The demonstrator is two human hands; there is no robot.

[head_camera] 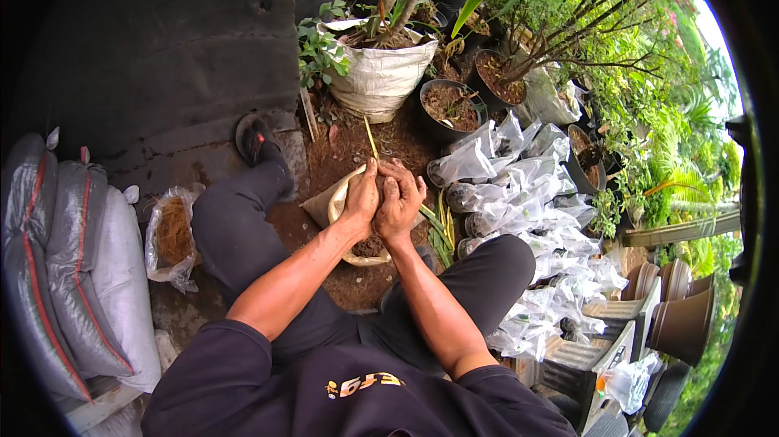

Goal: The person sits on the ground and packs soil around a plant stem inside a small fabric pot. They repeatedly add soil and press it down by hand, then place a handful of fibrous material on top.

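My left hand (361, 198) and my right hand (398, 202) are cupped together, pressing a dark clump of soil (381, 186) between the palms. Soil clings to the fingers. Directly below them stands an open pale sack (336, 204) with its rim rolled down. Brown soil (369, 248) shows inside it, partly covered by my wrists. Just beyond the fingertips a narrow yellow leaf (370, 137) points away from me; whether it touches the hands is hard to see. Green and yellow leaves (439, 230) lie on the ground right of the sack.
Many plastic-wrapped seedling bags (517, 212) crowd the right side. Ahead are a white sack planter (386, 75) and a black pot (450, 105). Coconut fibre (175, 227) fills a clear bag at left, beside stacked full sacks (73, 254). Brown pots (681, 321) stand far right.
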